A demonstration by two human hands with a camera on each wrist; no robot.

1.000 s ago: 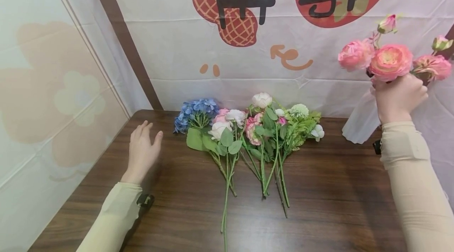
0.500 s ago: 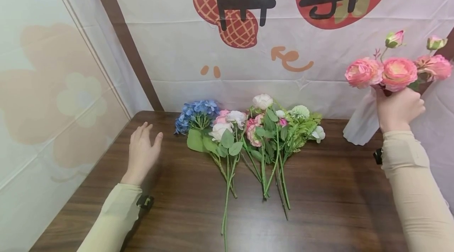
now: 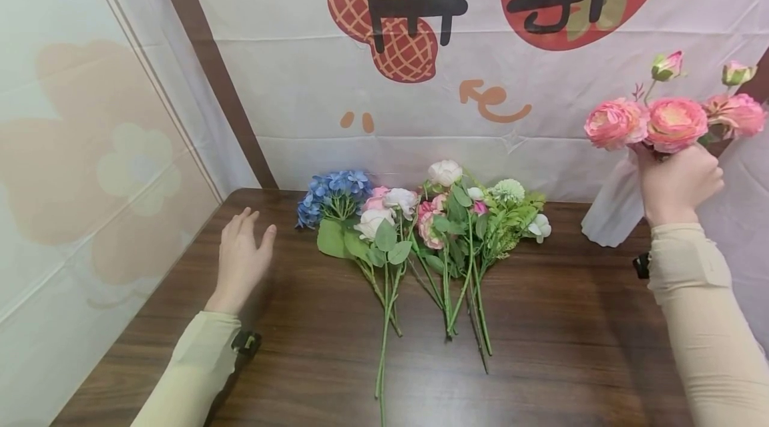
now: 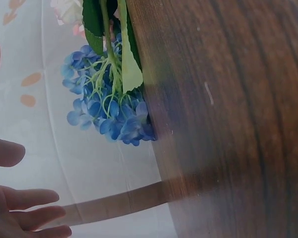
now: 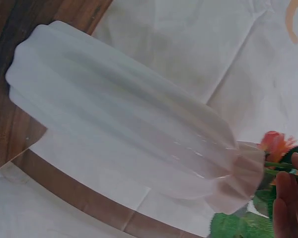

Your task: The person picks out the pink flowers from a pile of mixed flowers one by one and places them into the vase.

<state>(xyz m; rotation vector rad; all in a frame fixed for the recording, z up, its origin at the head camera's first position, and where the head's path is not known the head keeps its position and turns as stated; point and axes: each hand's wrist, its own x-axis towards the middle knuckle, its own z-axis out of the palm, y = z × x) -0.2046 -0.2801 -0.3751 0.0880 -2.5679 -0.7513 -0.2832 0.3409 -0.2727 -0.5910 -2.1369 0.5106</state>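
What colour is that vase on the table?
The vase is milky white; it shows best in the right wrist view.

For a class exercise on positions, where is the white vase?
In the head view, the white vase stands at the back right of the table, beneath the pink flowers held by the right hand.

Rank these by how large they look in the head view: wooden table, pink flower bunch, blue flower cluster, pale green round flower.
1. Wooden table
2. Pink flower bunch
3. Blue flower cluster
4. Pale green round flower
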